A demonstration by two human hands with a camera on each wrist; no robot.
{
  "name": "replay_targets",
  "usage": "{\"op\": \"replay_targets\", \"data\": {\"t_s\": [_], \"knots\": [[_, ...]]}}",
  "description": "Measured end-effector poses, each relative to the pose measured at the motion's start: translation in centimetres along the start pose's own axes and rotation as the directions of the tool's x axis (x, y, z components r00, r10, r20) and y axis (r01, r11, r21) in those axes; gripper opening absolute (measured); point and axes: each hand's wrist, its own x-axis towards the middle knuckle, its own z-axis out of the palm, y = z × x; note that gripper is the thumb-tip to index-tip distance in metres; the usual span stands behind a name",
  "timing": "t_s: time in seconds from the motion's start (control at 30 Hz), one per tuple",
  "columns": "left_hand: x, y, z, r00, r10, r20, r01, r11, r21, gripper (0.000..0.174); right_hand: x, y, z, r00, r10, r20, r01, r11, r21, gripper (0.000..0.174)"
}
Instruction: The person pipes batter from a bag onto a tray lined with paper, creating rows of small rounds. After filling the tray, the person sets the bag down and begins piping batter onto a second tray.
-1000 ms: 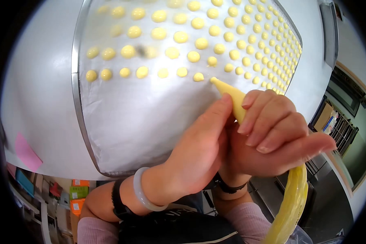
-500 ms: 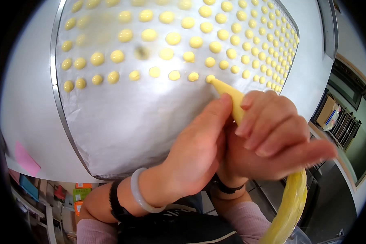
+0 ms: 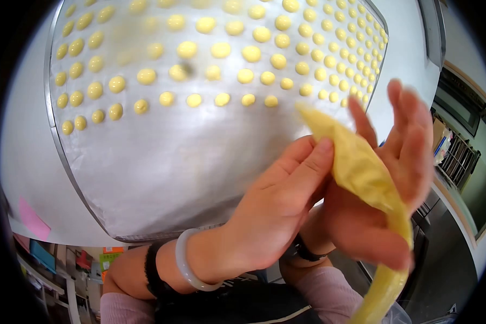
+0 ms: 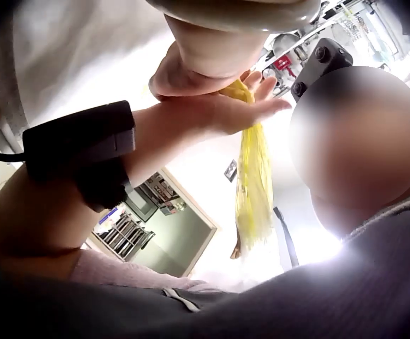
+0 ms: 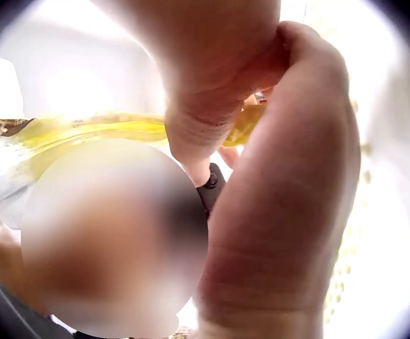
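A yellow, limp piping bag (image 3: 364, 175) slants across the head view, its narrow tip over the lined tray (image 3: 162, 178). My left hand (image 3: 275, 200) pinches the bag a short way behind the tip, between thumb and fingers. My right hand (image 3: 380, 210) has its fingers spread and blurred, with the bag lying across the palm. Below the palm the bag's twisted tail hangs down, also visible as yellow plastic (image 4: 254, 183) in the left wrist view. Round yellow dollops stand in rows on the tray, the nearest row ending at a small dollop (image 3: 270, 101) left of the tip.
The tray's metal rim (image 3: 73, 178) runs along the left and front, near the table edge. A pink paper (image 3: 34, 218) lies on the white table. Colourful packets (image 3: 109, 260) sit below the table at left; a rack (image 3: 461, 156) stands at far right.
My right hand has let its grip go and spread its fingers. The bag's tip has come away from the nearest row, where another dollop now sits. The tray has shifted left in the view.
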Motion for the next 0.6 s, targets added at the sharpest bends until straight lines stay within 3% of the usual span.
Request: {"op": "replay_targets", "data": {"t_s": [0.03, 0.07, 0.1, 0.13, 0.17, 0.2, 0.27, 0.37, 0.43, 0.6], "knots": [[0.0, -0.5, -0.1, 0.997, 0.063, 0.053, -0.070, 0.988, 0.134, 0.032, 0.1, 0.1, -0.4, 0.997, -0.064, 0.032, 0.068, 0.983, -0.172, 0.078], [0.2, -0.8, -0.3, 0.986, 0.119, 0.118, -0.147, 0.953, 0.264, 0.033, 0.1, 0.2, 0.3, 0.993, -0.113, 0.019, 0.114, 0.954, -0.277, 0.073], [0.9, -0.5, -0.8, 0.991, -0.074, 0.114, 0.065, 0.994, 0.084, 0.035, 0.1, 0.0, -0.8, 0.989, -0.052, 0.137, 0.080, 0.975, -0.208, 0.072], [0.9, -0.8, -0.8, 0.990, -0.075, 0.117, 0.065, 0.994, 0.085, 0.035, -0.1, -0.1, -1.9, 0.967, 0.002, 0.256, 0.035, 0.989, -0.143, 0.071], [0.8, -1.2, -0.7, 0.996, 0.002, 0.091, -0.009, 0.997, 0.074, 0.035, -0.9, 0.1, -0.5, 0.998, 0.057, -0.018, -0.053, 0.987, 0.150, 0.068], [0.7, -1.4, -0.8, 0.995, 0.077, 0.061, -0.081, 0.995, 0.063, 0.036, -0.8, 0.2, -0.9, 0.998, 0.058, -0.018, -0.055, 0.987, 0.149, 0.068], [1.0, -1.4, -1.1, 0.995, 0.072, 0.074, -0.076, 0.996, 0.053, 0.034, -0.7, 0.3, -2.1, 0.991, 0.093, 0.099, -0.130, 0.853, 0.506, 0.068], [1.5, -1.3, -1.2, 0.993, 0.063, 0.103, -0.066, 0.997, 0.032, 0.032, -0.8, 0.8, -1.8, 0.990, 0.130, 0.059, -0.142, 0.846, 0.515, 0.067], [1.7, -1.3, -0.9, 0.996, 0.088, -0.008, -0.087, 0.993, 0.075, 0.036, -0.7, 1.2, -1.4, 0.991, 0.135, 0.017, -0.123, 0.834, 0.538, 0.068], [1.8, -0.8, -1.7, 0.994, 0.108, -0.027, -0.107, 0.994, 0.034, 0.035, -0.6, 1.6, -0.4, 0.985, 0.170, -0.029, -0.131, 0.845, 0.519, 0.069]]}}
